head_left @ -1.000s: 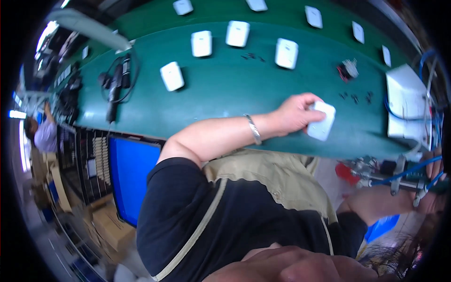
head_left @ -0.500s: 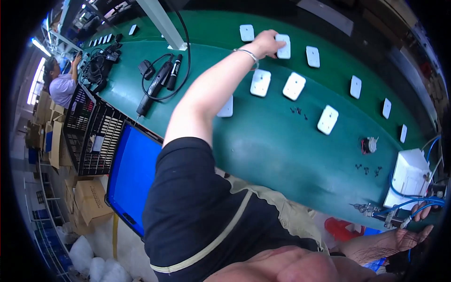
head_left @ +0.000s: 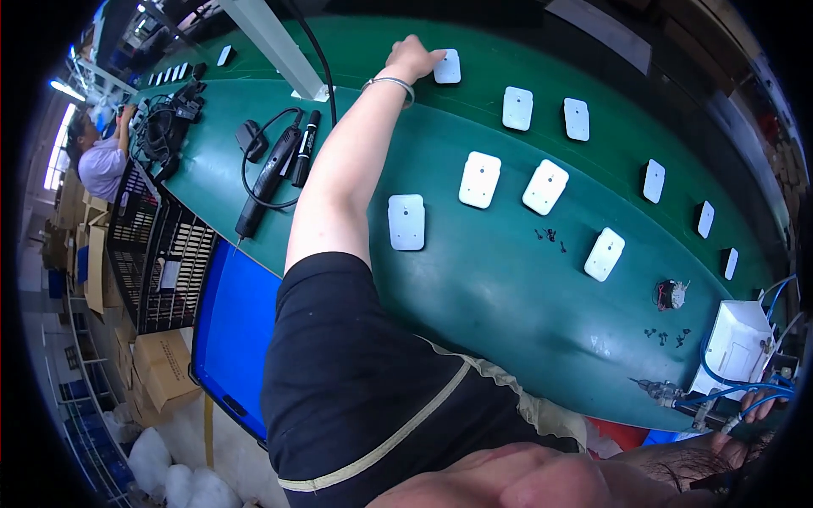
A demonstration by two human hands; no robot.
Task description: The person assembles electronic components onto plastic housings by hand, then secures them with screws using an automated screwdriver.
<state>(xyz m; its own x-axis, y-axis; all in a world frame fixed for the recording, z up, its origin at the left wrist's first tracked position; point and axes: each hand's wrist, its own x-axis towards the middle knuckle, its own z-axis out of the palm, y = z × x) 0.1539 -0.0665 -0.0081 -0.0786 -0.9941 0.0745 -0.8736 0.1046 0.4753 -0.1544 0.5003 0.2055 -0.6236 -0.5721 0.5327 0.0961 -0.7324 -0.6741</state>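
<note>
My left arm stretches to the far side of the green table. My left hand (head_left: 413, 59) is beside a white rounded plastic cover (head_left: 447, 68), its thumb apart from the other fingers and touching the cover's left edge. Similar covers with small holes lie nearby, among them one (head_left: 518, 110) to the right and one (head_left: 406, 222) closer to me. At the lower right, part of my right hand (head_left: 755, 405) shows behind blue hoses, near the rear of a metal pneumatic tool (head_left: 662, 391). Its grip is hidden.
Small dark screws (head_left: 550, 235) lie in loose groups, near a round part with red wires (head_left: 671, 295). A white box-shaped fixture (head_left: 732, 339) stands right. Left are a corded black screwdriver (head_left: 269, 173), black marker (head_left: 306, 151), metal post (head_left: 279, 46), black crate (head_left: 174, 271), blue tray (head_left: 237, 330) and a co-worker (head_left: 103, 161).
My left hand has left the cover it was gripping and moved left to the neighbouring one. The view has shifted slightly, so the near-left cover now shows whole.
</note>
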